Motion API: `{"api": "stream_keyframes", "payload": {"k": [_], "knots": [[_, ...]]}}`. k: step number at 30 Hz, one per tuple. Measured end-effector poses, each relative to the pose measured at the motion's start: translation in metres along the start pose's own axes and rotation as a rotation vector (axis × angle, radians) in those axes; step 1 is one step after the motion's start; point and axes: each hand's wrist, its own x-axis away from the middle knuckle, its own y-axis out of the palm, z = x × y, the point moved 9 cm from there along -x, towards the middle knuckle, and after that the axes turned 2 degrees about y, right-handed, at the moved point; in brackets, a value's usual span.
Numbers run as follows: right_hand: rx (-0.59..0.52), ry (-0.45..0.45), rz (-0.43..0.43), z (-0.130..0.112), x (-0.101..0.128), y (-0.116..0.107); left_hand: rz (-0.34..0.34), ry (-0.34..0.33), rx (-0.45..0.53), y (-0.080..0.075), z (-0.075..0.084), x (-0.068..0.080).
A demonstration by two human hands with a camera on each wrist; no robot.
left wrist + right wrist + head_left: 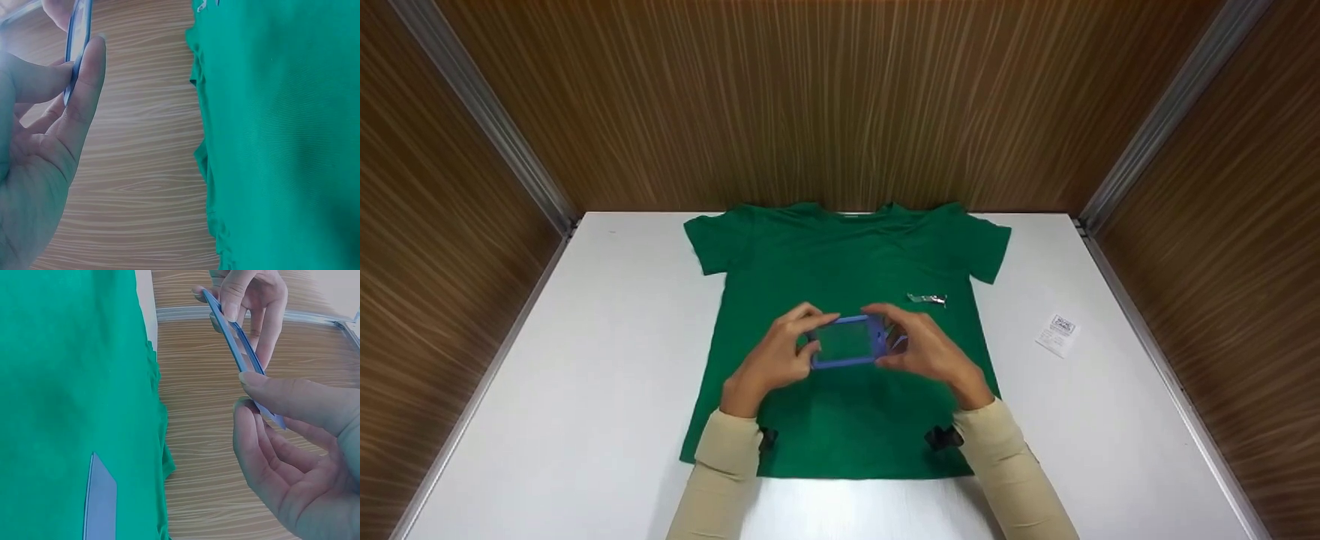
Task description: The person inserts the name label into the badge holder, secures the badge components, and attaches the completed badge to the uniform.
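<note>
A blue card holder (877, 339) with a clear window is held level above a green T-shirt (840, 427). My left hand (776, 352) pinches its left end between thumb and fingers. The right hand (931, 349) grips the opposite end, thumb on the lower edge and a finger on the upper one. Seen nearly edge-on in the right wrist view, the holder (236, 340) looks thin and flat, with a slot along it. Past it on the shirt lies a small shiny silver clip-like piece (928, 299).
The T-shirt is spread over a white table (630, 352), collar toward the brown wood-grain back wall (840, 105). A white printed card (1057, 335) lies to the right. Low in the right wrist view, a flat grey-blue piece (101, 500) shows against the shirt.
</note>
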Motion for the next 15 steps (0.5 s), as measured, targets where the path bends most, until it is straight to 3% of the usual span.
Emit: {"api": "stream_keyframes", "payload": {"k": [15], "knots": [[0.013,0.016,0.005,-0.0003,-0.0004,-0.0004,0.003,-0.037,0.015,0.0006,-0.0036,-0.0004]]}}
